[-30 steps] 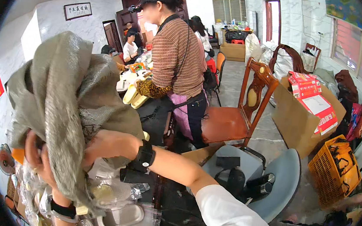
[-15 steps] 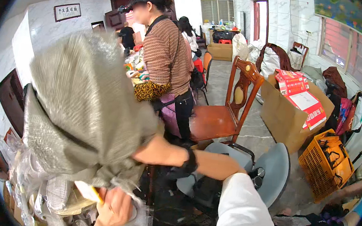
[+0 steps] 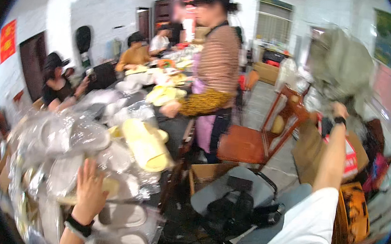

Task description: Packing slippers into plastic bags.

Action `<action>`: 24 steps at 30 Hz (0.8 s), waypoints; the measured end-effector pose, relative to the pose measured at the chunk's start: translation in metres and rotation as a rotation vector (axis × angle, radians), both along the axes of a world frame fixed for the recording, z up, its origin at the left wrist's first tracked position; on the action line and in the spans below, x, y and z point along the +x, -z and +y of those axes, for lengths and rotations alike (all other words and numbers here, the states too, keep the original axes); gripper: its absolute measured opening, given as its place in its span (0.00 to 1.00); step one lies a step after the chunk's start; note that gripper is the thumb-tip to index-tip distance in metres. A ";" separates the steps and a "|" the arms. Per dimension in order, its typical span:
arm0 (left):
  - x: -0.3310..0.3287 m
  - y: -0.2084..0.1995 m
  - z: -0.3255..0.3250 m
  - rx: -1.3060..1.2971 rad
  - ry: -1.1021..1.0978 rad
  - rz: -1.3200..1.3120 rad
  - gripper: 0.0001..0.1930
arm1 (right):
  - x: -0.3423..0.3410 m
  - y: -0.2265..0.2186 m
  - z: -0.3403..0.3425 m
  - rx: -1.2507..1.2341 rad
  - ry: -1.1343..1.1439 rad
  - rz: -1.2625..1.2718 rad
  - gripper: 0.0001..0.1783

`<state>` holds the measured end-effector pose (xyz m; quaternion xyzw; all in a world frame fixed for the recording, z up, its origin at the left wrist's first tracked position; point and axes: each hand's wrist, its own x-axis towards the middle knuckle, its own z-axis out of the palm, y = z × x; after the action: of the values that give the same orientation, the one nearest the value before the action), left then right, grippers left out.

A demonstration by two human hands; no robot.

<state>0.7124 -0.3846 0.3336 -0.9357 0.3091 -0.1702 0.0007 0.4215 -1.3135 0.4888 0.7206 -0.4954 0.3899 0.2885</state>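
My right hand (image 3: 340, 111) is stretched out to the far right, closed on a grey-green woven sack (image 3: 342, 65). The sack is raised and blurred by motion, above a cardboard box. On the near left, my left hand (image 3: 91, 188) rests with its fingers out on a heap of beige slippers (image 3: 65, 175) in clear plastic bags. Just below it, toward me, lies a bagged pair of beige slippers (image 3: 123, 216). Beyond it, toward the table's right edge, sits a bagged yellow slipper (image 3: 146, 143).
A person in a striped top (image 3: 220, 63) stands at the table; several others sit farther along it. Right of the table are a wooden chair (image 3: 250, 143), a grey chair (image 3: 212, 196) bearing black items, a cardboard box (image 3: 312, 152) and an orange crate (image 3: 354, 210).
The sack has swung from the left, over the slippers, to the far right in my right hand. My left hand, near the sack's lower end before, now lies on the bagged slippers. The view has turned left.
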 end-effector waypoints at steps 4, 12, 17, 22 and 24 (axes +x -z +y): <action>-0.052 -0.027 0.004 0.270 -0.197 -0.119 0.33 | 0.199 0.103 0.131 0.244 -0.657 -0.575 0.25; -0.077 -0.024 0.039 0.358 -0.326 -0.174 0.46 | 0.299 0.231 0.472 1.442 -1.727 0.261 0.51; -0.076 -0.014 0.065 0.533 -0.355 -0.371 0.38 | 0.339 0.249 0.568 2.034 -1.638 0.118 0.55; -0.060 -0.022 0.073 0.584 -0.312 -0.351 0.28 | 0.363 0.226 0.636 2.104 -1.871 0.033 0.46; -0.049 -0.019 0.076 0.543 -0.224 -0.516 0.21 | 0.377 0.220 0.653 1.774 -2.148 0.172 0.40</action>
<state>0.6632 -0.3083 0.3523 -0.8559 0.2284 -0.3105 0.3447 0.7981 -0.6602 0.2688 0.7051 0.2332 -0.0672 -0.6663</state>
